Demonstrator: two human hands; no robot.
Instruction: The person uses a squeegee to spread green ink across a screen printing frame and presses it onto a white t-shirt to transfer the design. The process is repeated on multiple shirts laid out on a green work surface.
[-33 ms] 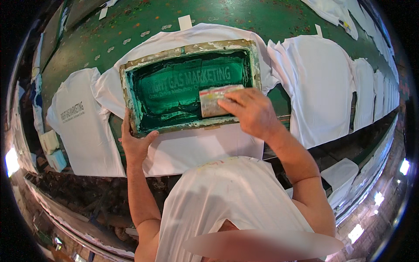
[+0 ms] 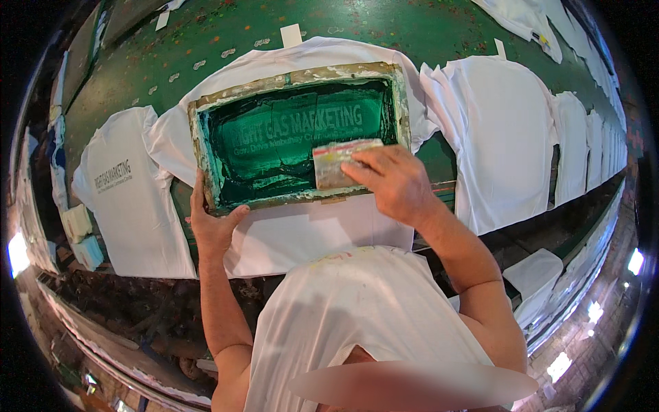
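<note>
A screen printing frame (image 2: 299,74) with a worn, paint-crusted wooden rim and green mesh lies over a white T-shirt (image 2: 302,237). Pale lettering shows through the mesh. At the frame's near left corner, my left hand (image 2: 214,223) grips the rim, thumb along the near side and fingers up the left side. My right hand (image 2: 398,180) is closed on a squeegee (image 2: 331,168), a flat, stained rectangular block with a red line near its top. The squeegee stands inside the frame at the near right part of the mesh; its lower edge is against the near rim.
To the left lies a white T-shirt with dark printed lettering (image 2: 137,206). Another white T-shirt (image 2: 504,137) lies to the right, with several more beyond it along the green table (image 2: 206,41). Small folded cloths or pads (image 2: 81,226) sit at the table's left near edge.
My right hand and the squeegee have shifted very slightly toward me. My left hand and the frame stay in place.
</note>
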